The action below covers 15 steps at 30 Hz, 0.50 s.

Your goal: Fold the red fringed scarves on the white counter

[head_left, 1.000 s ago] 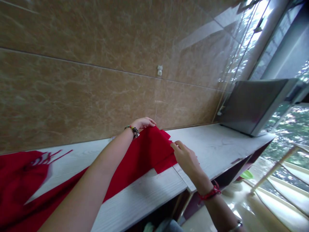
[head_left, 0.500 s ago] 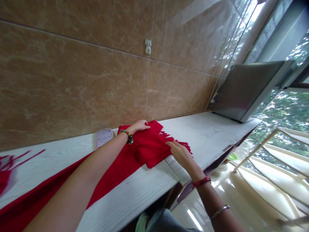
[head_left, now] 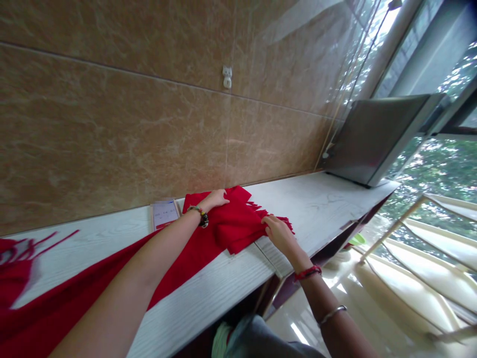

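We seem to be straightening the red cloth (head_left: pixel 240 216) layered on the surface (head_left: pixel 301 196); our left hand (head_left: pixel 216 199) rests on it, thumb and fingers parted; our right hand (head_left: pixel 278 231) touches its fringed end, grip unclear; any next move calls for gentle, even handling.

No legible text, brand or number found. The card (head_left: pixel 165 211) on the countertop (head_left: pixel 298 199) bears small marks, too blurred to read.

- Left arm (head_left: pixel 128 281) stretched well forward, nearly straight.
- Left hand (head_left: pixel 213 200) palm down, fingers bent; can't tell from here how tightly.
- Right arm (head_left: pixel 328 306) angled inward.
- Right hand (head_left: pixel 281 235) lower, near the left, fingers curled.
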Available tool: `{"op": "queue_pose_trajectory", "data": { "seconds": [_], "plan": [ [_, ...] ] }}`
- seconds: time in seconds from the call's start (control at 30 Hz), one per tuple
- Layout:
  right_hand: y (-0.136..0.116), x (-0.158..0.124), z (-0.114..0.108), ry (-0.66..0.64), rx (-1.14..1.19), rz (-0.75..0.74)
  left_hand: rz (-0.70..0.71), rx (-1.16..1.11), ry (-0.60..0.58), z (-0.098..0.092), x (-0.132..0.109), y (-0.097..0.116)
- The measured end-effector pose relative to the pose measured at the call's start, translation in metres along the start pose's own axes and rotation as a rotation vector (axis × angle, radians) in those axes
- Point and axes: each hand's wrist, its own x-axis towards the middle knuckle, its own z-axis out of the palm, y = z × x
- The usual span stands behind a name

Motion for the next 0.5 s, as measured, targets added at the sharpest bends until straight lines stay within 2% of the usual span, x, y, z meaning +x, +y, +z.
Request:
{"op": "queue_pose_trajectory", "data": {
  "seconds": [0.1, 0.2, 0.27, 0.37, 0.43, 0.5],
  "plan": [
    [-0.001, 0.000, -0.002, -0.004, 0.003, -0.004, 0.003, 0.057, 0.109, 0.005, -0.031, 0.006],
    [-0.012, -0.001, -0.011, 0.043, -0.029, -0.133, 0.061, 0.175, 0.197, 0.004, -0.086, 0.011],
    [-0.025, -0.001, -0.016, 0.061, -0.062, -0.268, 0.112, 0.277, 0.147, 0.005, -0.129, 0.012],
    [-0.044, -0.001, -0.012, 0.012, -0.091, -0.442, 0.076, 0.398, -0.011, 0.010, -0.182, 0.010],
    [-0.051, -0.001, -0.005, -0.013, -0.098, -0.496, 0.063, 0.440, -0.107, 0.011, -0.202, 0.006],
    [-0.053, -0.001, 0.003, -0.012, -0.110, -0.502, 0.109, 0.454, -0.157, 0.010, -0.210, 0.001]
  ]
}}
